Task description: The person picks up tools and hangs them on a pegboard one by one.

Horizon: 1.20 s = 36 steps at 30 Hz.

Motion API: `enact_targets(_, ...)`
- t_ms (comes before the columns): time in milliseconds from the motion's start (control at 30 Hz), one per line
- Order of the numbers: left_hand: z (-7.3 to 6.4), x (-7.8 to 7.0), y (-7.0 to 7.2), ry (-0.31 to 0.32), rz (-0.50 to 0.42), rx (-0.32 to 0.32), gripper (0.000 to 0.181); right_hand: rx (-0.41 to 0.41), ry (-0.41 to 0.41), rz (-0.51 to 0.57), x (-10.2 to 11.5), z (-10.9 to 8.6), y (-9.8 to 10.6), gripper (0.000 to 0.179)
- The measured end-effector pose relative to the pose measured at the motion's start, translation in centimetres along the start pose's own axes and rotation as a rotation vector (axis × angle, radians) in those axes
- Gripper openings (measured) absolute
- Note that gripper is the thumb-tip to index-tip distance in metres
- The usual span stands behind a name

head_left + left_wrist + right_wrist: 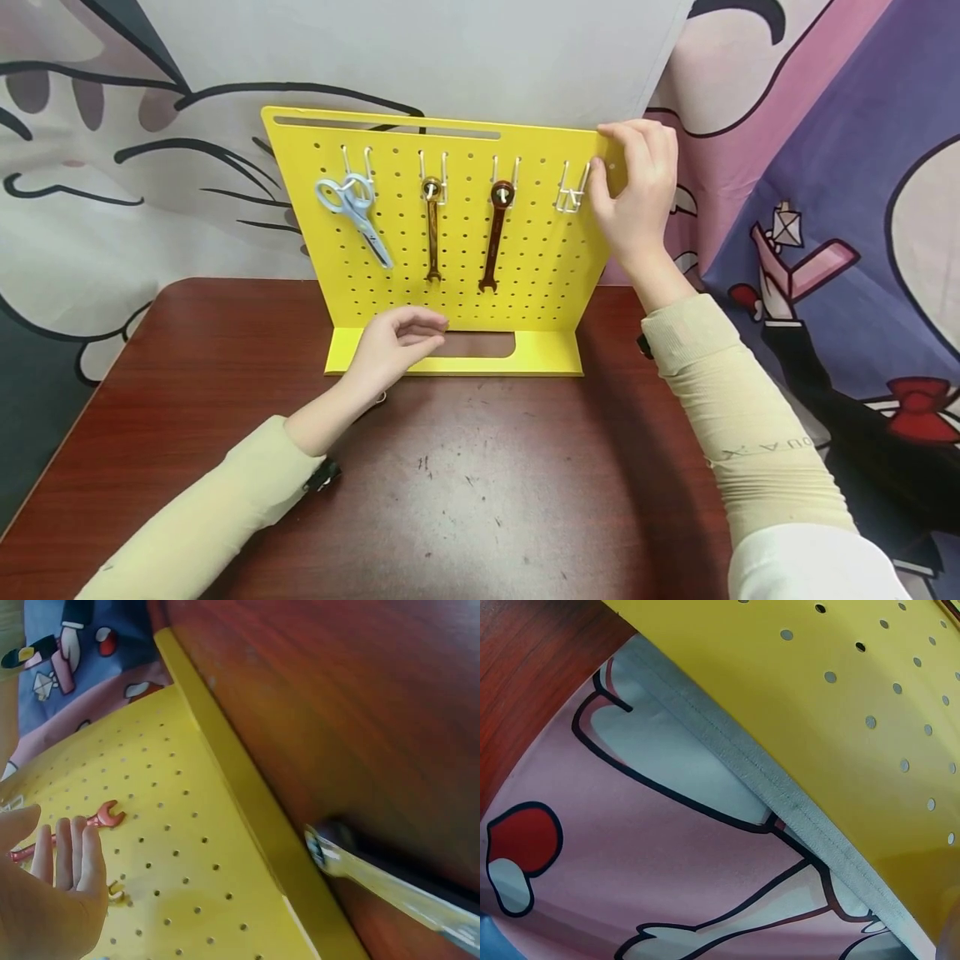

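A yellow pegboard stands upright on its base. My right hand grips its upper right corner, thumb on the front face, fingers over the top edge. My left hand hovers before the board's lower part, fingers loosely extended and holding nothing. From white hooks hang light blue scissors, a gold-toned wrench and a dark red wrench. The hook nearest my right hand bears no tool. In the left wrist view another wrench lies on the table; my left forearm mostly hides it in the head view.
The dark red-brown wooden table extends around the base. Behind it hangs a cloth with cartoon prints, and more printed cloth runs along the right side. The base has a cutout in it.
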<state>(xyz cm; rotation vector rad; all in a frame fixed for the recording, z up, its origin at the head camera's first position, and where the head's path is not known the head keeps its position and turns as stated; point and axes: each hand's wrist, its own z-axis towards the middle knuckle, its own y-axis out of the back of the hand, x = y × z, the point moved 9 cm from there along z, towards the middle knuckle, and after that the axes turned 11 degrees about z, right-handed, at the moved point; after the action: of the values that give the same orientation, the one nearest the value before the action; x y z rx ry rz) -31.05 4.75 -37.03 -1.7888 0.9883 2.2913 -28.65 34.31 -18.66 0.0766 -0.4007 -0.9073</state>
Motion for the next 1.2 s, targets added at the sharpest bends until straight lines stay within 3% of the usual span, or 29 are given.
enact_targets(333, -2.6, 2.8, 2.1, 0.001, 0.200, 0.016, 0.023, 0.012, -0.005, -0.005, 0.0, -0.1, -0.1, 0.030)
enact_targets(533, -4.0, 4.3, 3.7, 0.042, 0.256, 0.012, 0.022, 0.012, -0.007, -0.008, 0.0, -0.1, -0.1, 0.031)
enact_targets(833, -6.0, 6.1, 5.5, 0.055, 0.359, 0.014, 0.020, 0.015, -0.010, -0.007, 0.0, -0.1, -0.1, 0.030)
enact_targets(1200, -7.7, 8.1, 7.4, 0.087, 0.477, 0.028, 0.021, 0.013, -0.012, -0.011, 0.1, 0.0, 0.0, 0.030)
